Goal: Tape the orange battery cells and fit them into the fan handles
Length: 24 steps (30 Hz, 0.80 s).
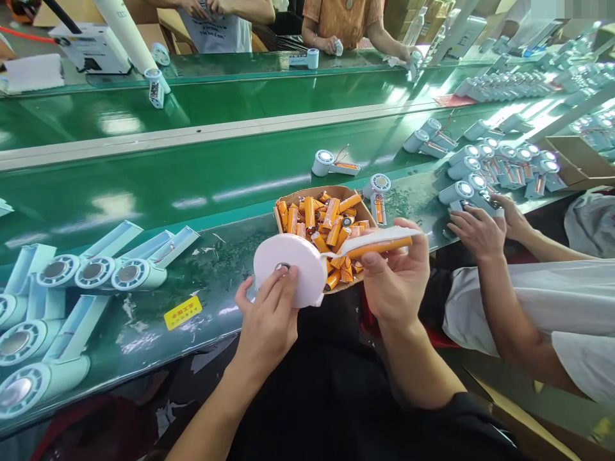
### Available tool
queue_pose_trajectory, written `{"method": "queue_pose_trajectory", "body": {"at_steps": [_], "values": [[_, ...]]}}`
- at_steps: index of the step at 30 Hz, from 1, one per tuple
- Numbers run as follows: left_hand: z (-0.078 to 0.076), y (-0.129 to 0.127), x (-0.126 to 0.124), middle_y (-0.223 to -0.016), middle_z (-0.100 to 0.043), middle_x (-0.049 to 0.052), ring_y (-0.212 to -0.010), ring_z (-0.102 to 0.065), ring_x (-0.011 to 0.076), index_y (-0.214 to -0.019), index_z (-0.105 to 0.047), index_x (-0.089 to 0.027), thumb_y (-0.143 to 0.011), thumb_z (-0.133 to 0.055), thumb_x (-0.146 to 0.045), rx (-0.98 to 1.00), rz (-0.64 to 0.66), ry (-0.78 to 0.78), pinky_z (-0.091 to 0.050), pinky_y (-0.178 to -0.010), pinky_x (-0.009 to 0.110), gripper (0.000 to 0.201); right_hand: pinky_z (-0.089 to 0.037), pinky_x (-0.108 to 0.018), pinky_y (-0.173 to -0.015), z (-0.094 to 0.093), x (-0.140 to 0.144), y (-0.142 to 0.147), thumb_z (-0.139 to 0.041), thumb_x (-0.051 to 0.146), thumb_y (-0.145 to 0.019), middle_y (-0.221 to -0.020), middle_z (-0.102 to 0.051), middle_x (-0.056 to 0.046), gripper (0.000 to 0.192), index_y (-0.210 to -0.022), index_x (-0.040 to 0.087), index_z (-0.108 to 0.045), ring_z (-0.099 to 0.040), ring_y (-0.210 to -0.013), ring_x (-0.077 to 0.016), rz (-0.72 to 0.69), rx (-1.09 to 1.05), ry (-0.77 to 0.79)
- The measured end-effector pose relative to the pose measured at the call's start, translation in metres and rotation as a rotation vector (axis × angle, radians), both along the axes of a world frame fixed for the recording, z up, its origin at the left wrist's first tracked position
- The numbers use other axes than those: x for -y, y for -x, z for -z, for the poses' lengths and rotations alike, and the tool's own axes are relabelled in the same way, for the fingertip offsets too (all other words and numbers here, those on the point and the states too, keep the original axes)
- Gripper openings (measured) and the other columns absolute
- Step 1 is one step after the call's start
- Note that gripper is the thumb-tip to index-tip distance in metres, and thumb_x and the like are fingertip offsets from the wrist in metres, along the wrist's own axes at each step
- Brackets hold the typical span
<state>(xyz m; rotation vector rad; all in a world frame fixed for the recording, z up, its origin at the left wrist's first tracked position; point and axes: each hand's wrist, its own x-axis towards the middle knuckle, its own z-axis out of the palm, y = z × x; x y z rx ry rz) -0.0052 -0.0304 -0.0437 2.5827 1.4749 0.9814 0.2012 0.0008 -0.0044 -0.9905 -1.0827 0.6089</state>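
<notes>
My left hand (269, 314) grips the round head of a white handheld fan housing (293, 269), fingers over its centre hole. My right hand (396, 275) holds the housing's handle (379, 238), in which an orange battery (382, 247) lies. Just behind the housing sits a cardboard tray (288, 197) heaped with several orange batteries (327, 221), on the green bench edge.
Finished white fan housings lie at left (96, 272) and in a cluster at right (500, 166). Two more (331, 163) rest on the green conveyor (192, 173). A co-worker's hands (480, 230) work at right; other people stand across the belt. A yellow label (182, 312) is stuck on the bench.
</notes>
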Motion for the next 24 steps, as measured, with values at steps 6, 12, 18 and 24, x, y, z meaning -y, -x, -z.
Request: {"method": "queue_pose_trajectory", "body": {"at_steps": [6,12,18,24], "values": [[0.0,0.0,0.011,-0.124,-0.079,0.012,-0.126,-0.071,0.0276,-0.17,-0.026,-0.021,-0.096,-0.051,0.002,-0.018,0.142,-0.09,-0.038,-0.121,0.054,0.082,-0.068,-0.045,-0.09,0.0,0.008,0.011,-0.083,0.045,-0.089,-0.107,-0.075,-0.003,0.049,-0.128,0.034,-0.054,-0.079,-0.097,-0.0245,0.059,0.094,-0.028],[0.002,0.002,0.007,-0.125,-0.077,0.014,-0.129,-0.069,0.0275,-0.17,-0.025,-0.016,-0.099,-0.054,-0.003,0.008,0.205,-0.137,-0.059,-0.103,0.041,0.078,-0.069,-0.042,-0.087,0.009,0.011,0.01,-0.084,0.049,-0.088,-0.117,-0.07,-0.006,0.052,-0.128,0.033,-0.056,-0.078,-0.101,-0.0247,0.048,0.093,0.021],[-0.001,0.003,0.008,-0.114,-0.079,0.013,-0.124,-0.072,0.0281,-0.157,-0.049,-0.015,-0.1,-0.064,-0.013,0.045,0.244,-0.148,-0.062,-0.099,0.041,0.059,-0.069,-0.036,-0.079,0.006,0.006,0.007,-0.086,0.043,-0.086,-0.107,-0.076,-0.003,0.05,-0.129,0.03,-0.063,-0.078,-0.091,-0.0222,-0.018,0.133,0.076],[-0.003,0.029,0.02,-0.113,-0.081,0.008,-0.124,-0.071,0.0206,-0.148,-0.061,-0.02,-0.102,-0.056,-0.009,-0.032,0.554,0.041,-0.053,-0.118,0.046,0.048,-0.063,-0.037,-0.094,-0.039,-0.049,-0.061,-0.087,0.03,-0.084,-0.111,-0.076,0.001,0.035,-0.117,0.034,-0.074,-0.077,-0.112,-0.0221,0.202,0.011,-0.224]]}}
